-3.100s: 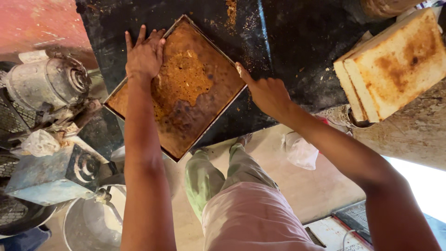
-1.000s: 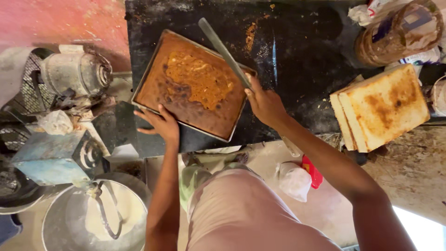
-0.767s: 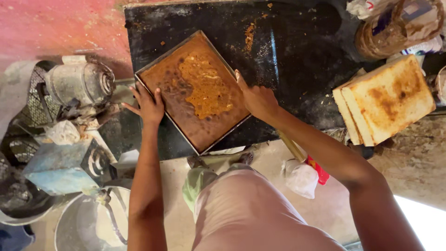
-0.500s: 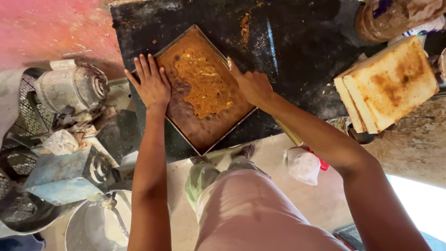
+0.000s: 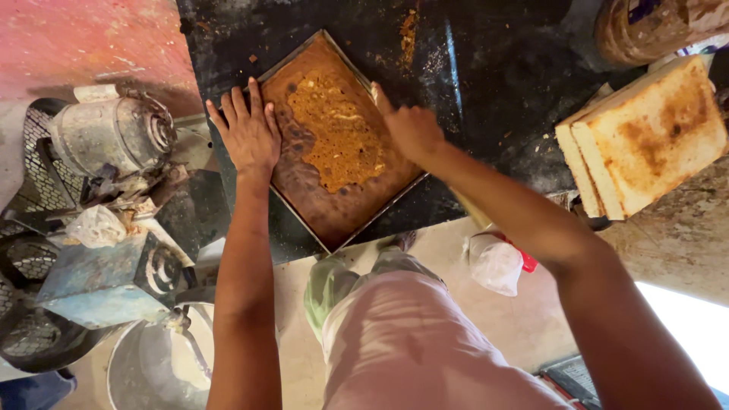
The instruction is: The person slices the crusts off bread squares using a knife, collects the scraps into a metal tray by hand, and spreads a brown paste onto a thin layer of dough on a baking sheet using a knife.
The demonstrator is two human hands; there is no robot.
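Observation:
A rectangular metal baking tray [image 5: 304, 190] with brown baked residue and an orange crumbly patch lies skewed on a black counter [image 5: 493, 91]. My left hand [image 5: 247, 133] lies flat with fingers spread, on the tray's left rim and the counter beside it. My right hand [image 5: 410, 129] is at the tray's right rim, thumb up on the edge and fingers curled around it. A pale handle-like piece [image 5: 472, 215] shows under my right forearm at the counter edge.
Stacked toasted bread slabs [image 5: 645, 140] sit on the right of the counter, with a brown jar [image 5: 653, 26] behind. A metal stove and blue box [image 5: 106, 273] stand at the left, above a steel basin [image 5: 152, 372]. A plastic bag [image 5: 497, 262] lies on the floor.
The tray has been turned and shifted on the counter. A second ago my right hand held a long blade over it; now that hand is on the tray's rim. My left hand moved up along the left edge.

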